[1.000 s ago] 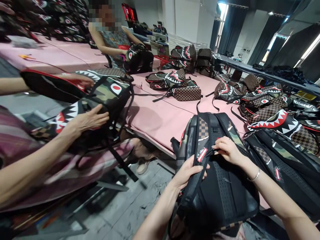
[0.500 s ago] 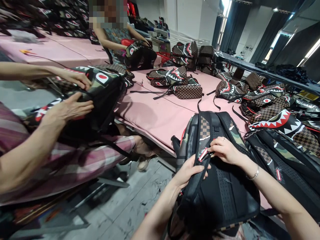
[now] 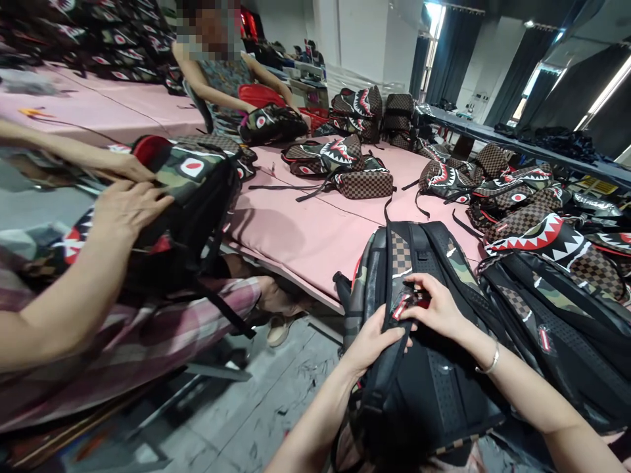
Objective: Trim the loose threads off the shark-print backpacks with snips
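Note:
A black backpack (image 3: 424,387) with checkered and camouflage patches lies back side up before me, its top on the pink table. My left hand (image 3: 377,338) is wrapped round one of its shoulder straps (image 3: 387,361). On that strap is a small red and white label (image 3: 401,307) with clear plastic about it. My right hand (image 3: 434,305) is bent over the label, thumb and fingertips close to its edge. Something small and dark red shows between the right fingers, too small to make out.
Another backpack (image 3: 537,335) lies close on the right, with several shark-mouth bags behind it on the pink table (image 3: 296,230). At left, a person's hands (image 3: 133,197) work on a camouflage bag (image 3: 197,177). Another person (image 3: 221,85) handles a bag farther back.
My right hand has shifted slightly down and its fingers have spread into a curve around the label. The neighbour's bag at left now shows a red opening. The view has shifted slightly.

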Tool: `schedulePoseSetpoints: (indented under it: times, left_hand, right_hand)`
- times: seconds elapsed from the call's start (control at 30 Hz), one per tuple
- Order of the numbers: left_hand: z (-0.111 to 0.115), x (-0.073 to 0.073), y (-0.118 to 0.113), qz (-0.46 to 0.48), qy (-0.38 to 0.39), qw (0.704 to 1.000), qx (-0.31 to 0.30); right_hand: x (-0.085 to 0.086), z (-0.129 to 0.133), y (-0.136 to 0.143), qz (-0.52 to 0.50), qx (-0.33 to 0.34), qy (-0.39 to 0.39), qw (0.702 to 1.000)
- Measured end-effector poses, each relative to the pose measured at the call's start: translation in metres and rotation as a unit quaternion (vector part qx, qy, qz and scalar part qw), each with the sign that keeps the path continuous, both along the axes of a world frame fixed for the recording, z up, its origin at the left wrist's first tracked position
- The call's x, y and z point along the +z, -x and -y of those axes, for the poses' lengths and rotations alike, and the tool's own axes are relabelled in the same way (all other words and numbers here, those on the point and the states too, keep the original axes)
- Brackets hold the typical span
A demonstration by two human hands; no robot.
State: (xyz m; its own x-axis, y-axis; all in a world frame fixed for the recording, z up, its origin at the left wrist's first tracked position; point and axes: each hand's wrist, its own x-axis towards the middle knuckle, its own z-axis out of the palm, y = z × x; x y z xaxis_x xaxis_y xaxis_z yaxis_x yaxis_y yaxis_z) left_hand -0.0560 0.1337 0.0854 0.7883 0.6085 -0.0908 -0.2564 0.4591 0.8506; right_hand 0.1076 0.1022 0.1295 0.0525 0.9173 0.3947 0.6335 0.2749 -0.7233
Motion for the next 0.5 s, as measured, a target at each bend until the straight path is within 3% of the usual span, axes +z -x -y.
schedulePoseSetpoints:
  times: [0.1,0.27,0.5]
  left_hand:
    - [0.004,0.003,0.0,-0.016,-0.01,1.0,0.008]
    - [0.004,0.002,0.003,-0.019,0.001,1.0,0.008]
    - [-0.001,-0.001,0.004,-0.005,0.033,0.999,-0.004]
  right_hand:
    - [-0.009,-0.012,0.0,-0.032,-0.079,0.015,0.996]
    - [-0.021,-0.026,-0.025,-0.142,-0.208,0.039,0.967]
    - [-0.023,0.028,-0.031,-0.189,-0.144,0.086,0.968]
